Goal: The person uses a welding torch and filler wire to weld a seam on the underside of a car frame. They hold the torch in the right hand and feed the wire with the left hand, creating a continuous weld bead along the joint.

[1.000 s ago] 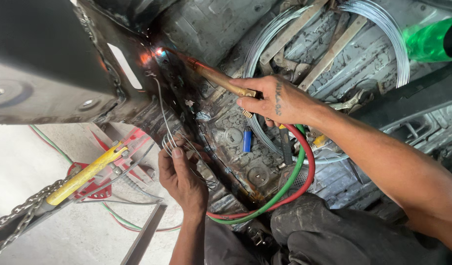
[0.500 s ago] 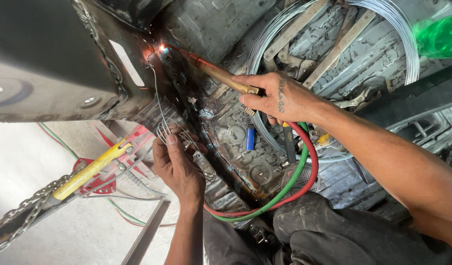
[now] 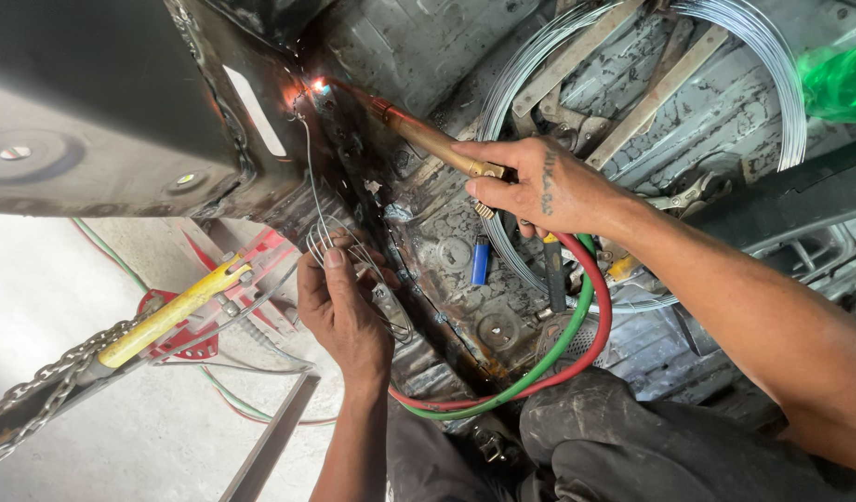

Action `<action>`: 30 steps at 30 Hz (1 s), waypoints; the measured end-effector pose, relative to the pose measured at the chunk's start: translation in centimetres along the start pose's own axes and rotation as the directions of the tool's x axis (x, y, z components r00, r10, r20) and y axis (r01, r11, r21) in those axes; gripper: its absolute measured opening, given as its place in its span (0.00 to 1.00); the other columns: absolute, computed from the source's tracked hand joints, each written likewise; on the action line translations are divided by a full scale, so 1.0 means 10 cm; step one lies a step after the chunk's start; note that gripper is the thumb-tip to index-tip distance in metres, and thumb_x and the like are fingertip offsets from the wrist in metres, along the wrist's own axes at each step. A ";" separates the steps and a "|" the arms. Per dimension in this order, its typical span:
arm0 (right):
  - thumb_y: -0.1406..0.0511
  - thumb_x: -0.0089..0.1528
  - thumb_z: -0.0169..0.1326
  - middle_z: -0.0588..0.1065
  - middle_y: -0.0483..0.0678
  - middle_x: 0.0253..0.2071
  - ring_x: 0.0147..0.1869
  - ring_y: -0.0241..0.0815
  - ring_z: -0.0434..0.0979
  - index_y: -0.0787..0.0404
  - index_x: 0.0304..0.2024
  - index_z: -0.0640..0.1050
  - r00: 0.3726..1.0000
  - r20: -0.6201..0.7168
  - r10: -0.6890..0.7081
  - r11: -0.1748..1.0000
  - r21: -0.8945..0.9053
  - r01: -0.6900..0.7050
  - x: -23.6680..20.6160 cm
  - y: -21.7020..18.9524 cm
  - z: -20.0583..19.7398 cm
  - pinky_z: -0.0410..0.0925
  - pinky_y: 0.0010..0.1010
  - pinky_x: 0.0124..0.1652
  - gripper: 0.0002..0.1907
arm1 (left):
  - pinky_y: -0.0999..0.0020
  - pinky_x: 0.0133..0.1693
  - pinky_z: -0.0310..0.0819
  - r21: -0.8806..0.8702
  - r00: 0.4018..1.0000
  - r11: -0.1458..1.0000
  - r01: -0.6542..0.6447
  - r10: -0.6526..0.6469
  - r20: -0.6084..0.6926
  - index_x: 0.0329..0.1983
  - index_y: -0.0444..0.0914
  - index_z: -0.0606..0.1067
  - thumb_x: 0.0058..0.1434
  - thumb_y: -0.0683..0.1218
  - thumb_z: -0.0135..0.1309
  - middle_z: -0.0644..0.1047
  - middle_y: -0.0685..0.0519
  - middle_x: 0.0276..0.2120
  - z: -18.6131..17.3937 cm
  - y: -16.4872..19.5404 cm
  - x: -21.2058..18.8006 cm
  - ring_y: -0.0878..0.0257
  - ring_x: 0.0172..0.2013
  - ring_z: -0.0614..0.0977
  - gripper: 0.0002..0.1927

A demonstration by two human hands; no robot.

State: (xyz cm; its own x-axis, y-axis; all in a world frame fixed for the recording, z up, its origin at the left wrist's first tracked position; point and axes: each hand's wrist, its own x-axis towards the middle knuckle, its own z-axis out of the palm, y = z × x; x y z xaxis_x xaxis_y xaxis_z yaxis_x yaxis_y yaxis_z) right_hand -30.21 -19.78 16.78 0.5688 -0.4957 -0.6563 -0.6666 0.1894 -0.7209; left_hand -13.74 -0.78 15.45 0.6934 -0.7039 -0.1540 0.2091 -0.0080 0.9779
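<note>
My right hand [image 3: 539, 186] grips a brass gas torch [image 3: 428, 139] whose tip burns with a small orange flame [image 3: 311, 88] against a seam of the dark metal car body panel [image 3: 102, 102]. Red and green hoses [image 3: 577, 325] loop from the torch down past my knee. My left hand [image 3: 339, 307] pinches a thin filler wire [image 3: 309, 177] with a small coil at my fingers; the wire runs up to the flame.
A large coil of steel wire [image 3: 772, 65] lies on the rusty car floor [image 3: 465, 270], with a blue lighter [image 3: 481, 261] and a green bottle [image 3: 837, 84] nearby. Below the sill sit a yellow-handled red tool [image 3: 172, 316] and a chain [image 3: 37, 390] on concrete.
My left hand has risen closer to the seam with the wire. The view has shifted slightly; the torch stays at the same spot.
</note>
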 end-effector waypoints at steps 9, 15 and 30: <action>0.56 0.62 0.53 0.78 0.42 0.27 0.17 0.33 0.73 0.42 0.70 0.67 1.000 -0.006 -0.025 0.999 0.028 0.025 0.03 0.05 0.02 0.69 0.29 0.17 0.33 | 0.68 0.32 0.78 0.036 1.000 0.999 0.000 0.000 -0.011 0.50 0.33 0.72 0.77 0.49 0.46 0.78 0.47 0.44 0.00 0.04 0.01 0.64 0.37 0.79 0.14; 0.56 0.62 0.53 0.78 0.42 0.27 0.17 0.33 0.72 0.42 0.70 0.67 1.000 -0.005 -0.027 0.999 0.034 0.027 0.04 0.06 0.02 0.68 0.28 0.16 0.32 | 0.68 0.32 0.78 0.024 1.000 1.000 0.002 -0.002 -0.009 0.51 0.32 0.73 0.77 0.49 0.46 0.77 0.47 0.44 0.01 0.05 0.01 0.64 0.37 0.79 0.14; 0.56 0.62 0.53 0.78 0.42 0.26 0.17 0.33 0.73 0.43 0.70 0.67 1.000 -0.004 -0.014 1.000 0.014 0.014 0.02 0.04 0.02 0.68 0.28 0.17 0.32 | 0.68 0.32 0.78 0.043 1.000 0.999 -0.002 0.002 -0.004 0.50 0.32 0.72 0.77 0.49 0.46 0.78 0.47 0.42 0.00 0.06 0.02 0.64 0.35 0.79 0.14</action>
State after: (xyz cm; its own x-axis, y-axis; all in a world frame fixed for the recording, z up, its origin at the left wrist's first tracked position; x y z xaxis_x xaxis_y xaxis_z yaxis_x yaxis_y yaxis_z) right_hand -30.24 -19.64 16.30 0.5766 -0.5015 -0.6450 -0.6516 0.1940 -0.7334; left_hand -13.45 -0.93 15.99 0.6967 -0.7009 -0.1530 0.1782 -0.0375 0.9833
